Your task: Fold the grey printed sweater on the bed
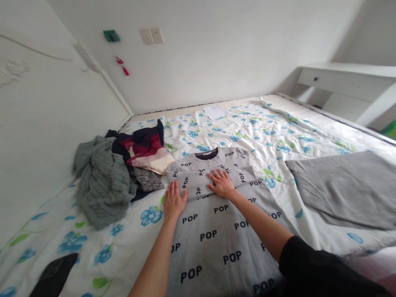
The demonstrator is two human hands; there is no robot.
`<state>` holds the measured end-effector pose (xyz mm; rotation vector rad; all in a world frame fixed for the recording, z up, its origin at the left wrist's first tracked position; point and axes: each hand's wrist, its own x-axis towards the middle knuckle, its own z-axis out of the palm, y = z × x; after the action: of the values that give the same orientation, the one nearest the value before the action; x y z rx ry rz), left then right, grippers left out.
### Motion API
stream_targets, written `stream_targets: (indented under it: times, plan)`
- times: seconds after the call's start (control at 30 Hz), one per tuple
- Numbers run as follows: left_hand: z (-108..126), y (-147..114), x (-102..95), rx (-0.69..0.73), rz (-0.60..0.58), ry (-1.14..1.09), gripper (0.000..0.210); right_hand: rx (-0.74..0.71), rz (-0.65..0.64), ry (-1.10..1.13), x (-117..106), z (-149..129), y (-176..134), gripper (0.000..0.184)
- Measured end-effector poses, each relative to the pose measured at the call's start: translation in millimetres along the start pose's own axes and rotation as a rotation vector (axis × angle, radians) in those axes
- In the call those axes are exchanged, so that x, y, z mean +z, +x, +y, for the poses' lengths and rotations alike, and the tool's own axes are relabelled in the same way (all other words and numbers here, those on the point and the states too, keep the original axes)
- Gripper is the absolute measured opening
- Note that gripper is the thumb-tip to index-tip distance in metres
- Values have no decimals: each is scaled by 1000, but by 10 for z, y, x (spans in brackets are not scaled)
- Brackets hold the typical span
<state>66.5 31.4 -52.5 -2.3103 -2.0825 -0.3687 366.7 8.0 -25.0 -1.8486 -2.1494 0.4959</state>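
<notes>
A grey sweatshirt [213, 235] printed with "POP" lies spread on the bed, its neckline pointing away from me. Its sleeves are folded inward across the chest. My left hand [175, 200] rests flat on the left edge of the folded sleeve, fingers extended. My right hand [222, 183] lies with spread fingers on the sleeves near the middle of the chest. Neither hand grips the fabric. The lower hem runs toward me and is partly hidden by my right arm and black sleeve.
Left of the sweatshirt sit a heaped green cable-knit sweater [105, 185] and a dark red and cream garment [148, 148]. A folded grey ribbed garment [346, 185] lies at right. A black object [55, 274] is at lower left, a white paper [214, 112] near the wall.
</notes>
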Motion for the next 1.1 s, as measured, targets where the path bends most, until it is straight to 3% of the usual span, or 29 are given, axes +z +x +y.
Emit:
stream_targets:
  times: [0.2, 0.3, 0.4, 0.5, 0.6, 0.8, 1.1]
  plan:
    - [-3, 13, -56, 6, -58, 18, 83, 242, 41, -105, -257, 1177, -208, 80]
    - [34, 72, -112, -2, -116, 48, 82, 303, 50, -105, -265, 1489, -225, 78]
    - [127, 202, -144, -4, -125, 105, 80, 299, 78, -107, -183, 1533, -224, 78]
    - [212, 403, -123, 181, -71, 96, 73, 295, 105, -113, -124, 1490, -231, 77]
    - [183, 667, -73, 324, -100, 64, 75, 296, 130, -116, -116, 1478, -238, 76]
    - [-150, 1238, -29, 288, -189, 77, 77, 294, 136, -117, -133, 1504, -221, 76]
    - [-355, 1701, 73, 92, -89, 47, 80, 296, 124, -95, -224, 1496, -203, 77]
